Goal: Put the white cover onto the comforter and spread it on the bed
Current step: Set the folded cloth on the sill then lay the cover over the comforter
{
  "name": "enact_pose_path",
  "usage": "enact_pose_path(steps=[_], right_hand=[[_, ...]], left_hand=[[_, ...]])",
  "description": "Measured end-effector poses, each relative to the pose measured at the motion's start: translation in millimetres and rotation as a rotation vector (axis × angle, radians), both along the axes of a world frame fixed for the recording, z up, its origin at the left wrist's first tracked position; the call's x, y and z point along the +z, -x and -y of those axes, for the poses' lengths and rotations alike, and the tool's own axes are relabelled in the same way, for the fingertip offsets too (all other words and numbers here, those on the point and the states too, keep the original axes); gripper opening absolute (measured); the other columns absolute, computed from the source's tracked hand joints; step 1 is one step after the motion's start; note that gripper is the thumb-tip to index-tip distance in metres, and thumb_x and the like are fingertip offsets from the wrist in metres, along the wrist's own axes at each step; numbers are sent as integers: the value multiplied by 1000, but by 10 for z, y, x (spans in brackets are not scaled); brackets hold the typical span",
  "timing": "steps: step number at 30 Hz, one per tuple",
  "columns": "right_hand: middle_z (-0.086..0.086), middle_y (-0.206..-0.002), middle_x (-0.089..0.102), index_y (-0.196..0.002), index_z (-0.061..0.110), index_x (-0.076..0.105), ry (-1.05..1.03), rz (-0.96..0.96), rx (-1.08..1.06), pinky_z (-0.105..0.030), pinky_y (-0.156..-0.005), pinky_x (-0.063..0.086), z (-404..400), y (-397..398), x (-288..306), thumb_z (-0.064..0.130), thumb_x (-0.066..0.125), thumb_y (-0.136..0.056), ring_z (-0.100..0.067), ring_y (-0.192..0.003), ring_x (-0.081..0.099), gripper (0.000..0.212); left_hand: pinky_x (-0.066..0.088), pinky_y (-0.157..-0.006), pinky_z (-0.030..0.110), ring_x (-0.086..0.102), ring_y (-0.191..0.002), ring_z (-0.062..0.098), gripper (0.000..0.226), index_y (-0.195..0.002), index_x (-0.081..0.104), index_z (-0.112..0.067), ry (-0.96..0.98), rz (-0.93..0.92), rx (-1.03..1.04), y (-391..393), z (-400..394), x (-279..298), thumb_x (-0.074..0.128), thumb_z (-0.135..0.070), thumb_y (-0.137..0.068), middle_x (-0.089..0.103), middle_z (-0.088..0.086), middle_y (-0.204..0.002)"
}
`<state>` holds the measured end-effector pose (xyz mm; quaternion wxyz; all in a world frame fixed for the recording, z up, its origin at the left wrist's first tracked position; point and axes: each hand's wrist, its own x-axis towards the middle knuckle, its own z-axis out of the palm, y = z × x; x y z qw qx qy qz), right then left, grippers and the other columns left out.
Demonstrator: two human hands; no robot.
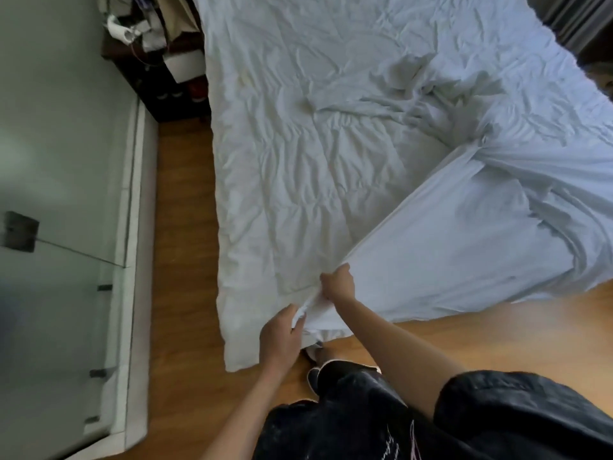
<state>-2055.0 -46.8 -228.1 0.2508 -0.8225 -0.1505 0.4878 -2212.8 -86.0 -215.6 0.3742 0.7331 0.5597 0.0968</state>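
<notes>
1. A bedroom in a home: a wide bed [564,94] with rumpled white bedding fills the right and far side.
2. Wood floor [182,227] runs along its left.
3. A dark, cluttered bedside shelf [149,78] stands far left.

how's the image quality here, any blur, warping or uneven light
Head view: wide-angle warping bows the wooden floor and the glass panel at left, which is smeared and soft; daylight falls evenly on the quilted white comforter and smooth white cover; both hands look fairly sharp.
</notes>
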Motion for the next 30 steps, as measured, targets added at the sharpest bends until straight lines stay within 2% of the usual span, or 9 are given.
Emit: enact_pose_path(steps=[3,7,12,15,18,20,21,27,30], right_hand=[[-18,-121,57,-133,0,34,10,71,34,-33,-77,41,-286,255,-60,8,43,-93,-35,-106,56,42],[-18,-117,59,-136,1,35,3,115,155,-34,-75,44,-557,667,-129,5,42,-90,-35,-101,57,47],[-18,-116,59,-143,-1,27,103,155,293,-32,-71,43,-505,1335,-328,7,40,-91,-35,-101,58,54],[-19,-117,60,-147,-1,20,115,168,390,-31,-72,41,-480,1944,-535,7,39,-93,-35,-104,58,58],[-20,-139,48,-151,3,12,155,47,468,-33,-94,40,-472,2573,-722,18,38,-101,-34,-125,48,59],[-16,-152,34,-152,6,16,150,-78,488,-37,-109,30,-439,2901,-779,35,39,-103,-32,-137,36,62],[-15,-154,31,-152,7,19,148,-107,439,-39,-111,28,-390,3014,-774,42,40,-102,-31,-139,33,65],[-11,-146,45,-144,7,38,161,-131,167,-36,-106,36,208,3137,-603,36,48,-98,-28,-131,44,56],[-13,-133,56,-133,4,51,224,-133,48,-32,-87,44,513,3010,-635,31,49,-95,-28,-115,56,46]], left_hand=[[32,-53,22,51,-61,10,22,-76,52,-18,41,-14,6,207,-251,-33,54,-25,-97,51,-9,-66],[31,-53,23,49,-62,14,22,-78,59,-6,145,-91,11,569,-581,-89,55,-20,-94,59,2,-68],[17,-50,31,31,-51,15,25,-62,36,-13,302,-339,-229,1148,-800,-166,50,-12,-82,33,-1,-57],[18,-49,32,37,-55,17,23,-63,34,-14,312,-443,-277,1727,-831,-360,48,-13,-81,39,0,-61],[43,-66,32,58,-86,26,14,-90,56,-17,439,-592,-286,2477,-970,-671,45,-26,-92,65,6,-98],[47,-90,35,56,-115,29,43,-133,46,-16,557,-712,-344,2921,-1066,-826,45,-39,-96,56,10,-133],[46,-95,35,54,-120,29,51,-140,39,-15,568,-766,-383,3081,-1109,-840,45,-41,-96,52,10,-138],[48,-89,32,56,-116,24,50,-142,39,-21,495,-762,-551,3302,-1272,-659,41,-41,-96,52,5,-139],[47,-84,31,57,-111,22,46,-139,44,-21,447,-731,-603,3120,-1343,-527,41,-39,-97,55,4,-134]])
